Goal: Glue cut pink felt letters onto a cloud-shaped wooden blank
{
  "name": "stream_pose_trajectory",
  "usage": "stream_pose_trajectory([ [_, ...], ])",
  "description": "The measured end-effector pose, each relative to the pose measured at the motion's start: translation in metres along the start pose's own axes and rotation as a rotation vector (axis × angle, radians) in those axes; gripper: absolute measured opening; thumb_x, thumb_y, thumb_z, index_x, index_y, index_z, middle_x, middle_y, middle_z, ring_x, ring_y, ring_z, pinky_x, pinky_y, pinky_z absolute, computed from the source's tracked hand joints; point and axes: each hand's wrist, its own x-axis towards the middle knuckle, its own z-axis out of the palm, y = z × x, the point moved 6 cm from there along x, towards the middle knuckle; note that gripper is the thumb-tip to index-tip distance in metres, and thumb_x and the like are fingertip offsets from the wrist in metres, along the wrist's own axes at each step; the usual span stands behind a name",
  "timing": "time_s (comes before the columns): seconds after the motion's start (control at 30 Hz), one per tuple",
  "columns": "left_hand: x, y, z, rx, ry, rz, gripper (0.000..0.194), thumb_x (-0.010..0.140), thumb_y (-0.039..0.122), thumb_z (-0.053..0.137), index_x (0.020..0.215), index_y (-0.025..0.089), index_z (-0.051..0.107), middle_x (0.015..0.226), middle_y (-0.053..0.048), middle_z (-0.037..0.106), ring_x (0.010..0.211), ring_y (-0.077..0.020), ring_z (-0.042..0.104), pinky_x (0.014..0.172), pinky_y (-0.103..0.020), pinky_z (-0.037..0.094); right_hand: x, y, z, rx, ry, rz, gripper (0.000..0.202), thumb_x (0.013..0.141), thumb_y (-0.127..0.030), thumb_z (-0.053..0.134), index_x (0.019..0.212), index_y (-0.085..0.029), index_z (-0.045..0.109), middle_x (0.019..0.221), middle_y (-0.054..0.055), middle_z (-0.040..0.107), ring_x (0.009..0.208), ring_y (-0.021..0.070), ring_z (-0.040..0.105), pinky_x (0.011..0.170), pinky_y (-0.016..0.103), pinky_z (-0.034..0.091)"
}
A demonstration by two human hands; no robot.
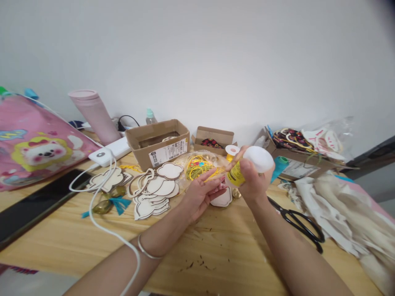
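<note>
My right hand (254, 181) is wrapped round a white bottle (236, 174) with a yellow label. The bottle is tilted, its round white base towards me and its other end down towards my left hand. Between the fingers of my left hand (197, 195) is a small pink-and-red patterned piece (219, 186), partly hidden, right by the bottle's lower end. Below it a white cloud-shaped wooden cutout (222, 198) lies on the table. Just behind my hands are yellow cords (197, 166) on clear plastic and a spool (231, 151) with yellow thread.
White wooden cutouts (152, 197) are piled left of my hands. Behind stand an open cardboard box (157, 142) and a smaller box (212, 137). Black scissors (300, 224) and beige cloth (342, 218) lie right. A white cable (101, 226) crosses my left forearm; a phone (33, 205) lies far left.
</note>
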Motion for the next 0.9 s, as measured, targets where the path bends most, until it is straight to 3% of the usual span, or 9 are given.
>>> stream_pose_trajectory([
  [0.3,-0.001,0.002,0.003,-0.019,-0.016,-0.009,0.052,0.074,0.004,0.059,0.124,0.014,0.048,0.076,-0.003,0.067,0.063,-0.0079,0.061,0.077,-0.025,0.054,0.001,0.000,-0.001,-0.086,-0.013,-0.049,0.028,0.067,-0.041,0.062,0.053,-0.019,0.050,0.049,-0.004,0.044,0.045,0.0096,0.041,0.047,0.026,0.042],
  [0.6,0.001,-0.001,-0.001,-0.033,0.002,-0.033,0.056,0.076,0.002,0.056,0.129,0.012,0.039,0.078,-0.004,0.068,0.060,-0.0077,0.062,0.072,-0.026,0.056,-0.002,0.010,-0.004,0.098,0.051,0.041,0.028,0.064,-0.046,0.064,0.062,-0.020,0.054,0.052,-0.004,0.048,0.044,0.0113,0.048,0.046,0.027,0.043],
  [0.8,0.002,0.000,-0.004,-0.035,0.018,-0.021,0.064,0.075,0.006,0.060,0.132,0.013,0.033,0.098,-0.011,0.067,0.078,-0.0134,0.065,0.072,-0.025,0.056,0.018,0.015,-0.020,0.295,0.270,0.174,0.033,0.073,-0.053,0.050,0.059,-0.023,0.049,0.050,-0.005,0.048,0.044,0.0131,0.056,0.049,0.029,0.049],
  [0.9,0.003,0.002,-0.007,-0.042,0.061,-0.009,0.064,0.075,0.004,0.059,0.133,0.014,0.034,0.093,-0.010,0.068,0.074,-0.0122,0.065,0.071,-0.024,0.056,0.025,0.023,-0.029,0.350,0.392,0.350,0.044,0.067,-0.064,0.052,0.059,-0.021,0.048,0.047,-0.004,0.053,0.043,0.0129,0.057,0.048,0.029,0.051],
])
